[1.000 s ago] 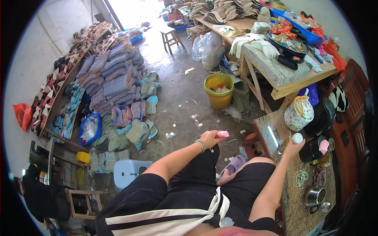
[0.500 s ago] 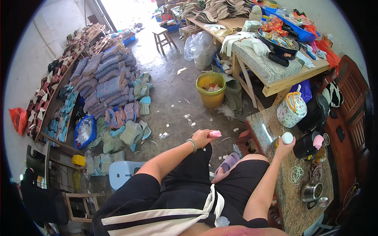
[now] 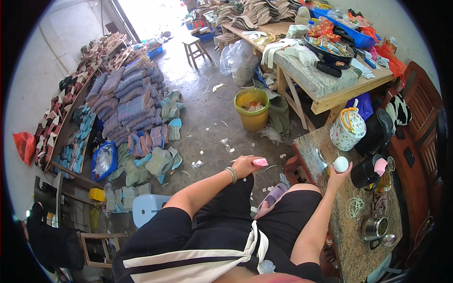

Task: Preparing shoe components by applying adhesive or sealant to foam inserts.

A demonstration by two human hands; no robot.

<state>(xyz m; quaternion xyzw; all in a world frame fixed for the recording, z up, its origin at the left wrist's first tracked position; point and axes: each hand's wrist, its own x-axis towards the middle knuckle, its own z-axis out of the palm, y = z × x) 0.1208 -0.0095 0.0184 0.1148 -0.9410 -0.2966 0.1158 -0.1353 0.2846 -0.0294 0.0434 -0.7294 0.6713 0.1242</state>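
Observation:
My left hand point(image 3: 243, 166), a bracelet on its wrist, rests over my knee with its fingers closed on a small pink piece point(image 3: 259, 162) that pokes out past the fingertips. I cannot make out exactly what that piece is. On the right, my right hand point(image 3: 336, 178) is wrapped round a small white cup-like thing point(image 3: 340, 164) with a round white face, above the near-left part of the stone-topped table point(image 3: 342, 226). Beyond it stands a flowered white teapot point(image 3: 348, 131) with a yellow handle. A black kettle-like pot point(image 3: 366, 173) with something pink on it is to its right.
A coil of pale cord point(image 3: 355, 203), a steel pot point(image 3: 375, 228) and a dark kettle point(image 3: 378, 129) share the tabletop. A yellow bucket point(image 3: 252, 118) stands on the littered floor. Stacked shoe insoles point(image 3: 134, 101) fill the left side, near a blue stool point(image 3: 147, 207).
The white thing in my right hand has shifted slightly left and tipped so its round face shows more. My left hand keeps its hold on the pink piece, nearly still.

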